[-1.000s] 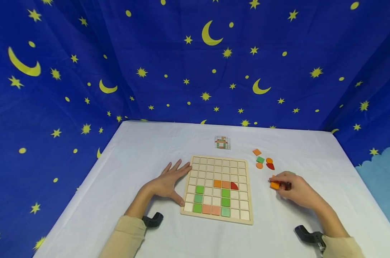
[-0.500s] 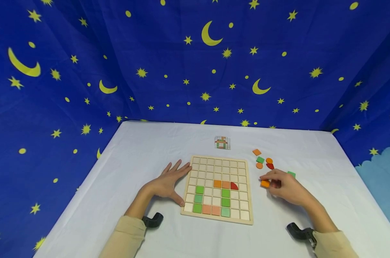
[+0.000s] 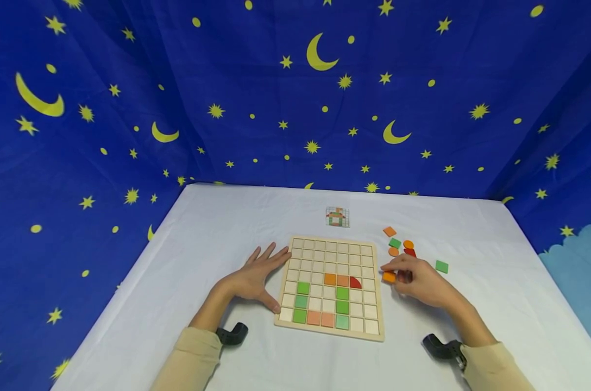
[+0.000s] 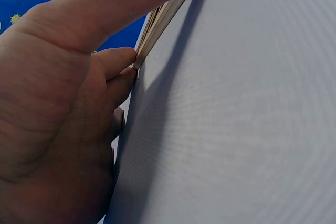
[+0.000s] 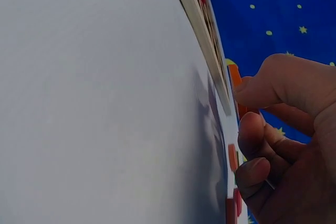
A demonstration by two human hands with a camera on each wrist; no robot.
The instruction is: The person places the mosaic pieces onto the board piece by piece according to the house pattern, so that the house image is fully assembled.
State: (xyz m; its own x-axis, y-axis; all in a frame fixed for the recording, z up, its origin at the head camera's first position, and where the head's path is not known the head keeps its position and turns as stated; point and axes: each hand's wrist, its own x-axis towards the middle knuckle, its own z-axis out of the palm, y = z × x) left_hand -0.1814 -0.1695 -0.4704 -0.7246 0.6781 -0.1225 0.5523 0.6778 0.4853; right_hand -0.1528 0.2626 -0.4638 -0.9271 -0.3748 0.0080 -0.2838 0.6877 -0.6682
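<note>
My right hand [image 3: 420,279] pinches an orange square tile [image 3: 389,277] between thumb and fingers, just beyond the right rim of a wooden grid board [image 3: 325,330]. In the right wrist view the tile [image 5: 234,72] stands out past the thumb, close to the board's edge. Fingers spread, my left hand [image 3: 253,275] rests along the board's left side, thumb and fingertips at the rim. Set in the board are green tiles [image 3: 342,293], pink tiles [image 3: 313,317], an orange tile [image 3: 329,279] and a red quarter-circle [image 3: 355,282].
Right of the board lie loose pieces: an orange square [image 3: 390,231], a green tile [image 3: 395,243], orange discs [image 3: 408,245], a red piece [image 3: 410,252] and another green tile [image 3: 441,266]. A small picture card [image 3: 337,216] lies behind the board on the white cloth [image 3: 237,217].
My right hand has moved left with the orange tile, toward the board's right rim, uncovering the green tile on the right. The left hand and board have stayed put.
</note>
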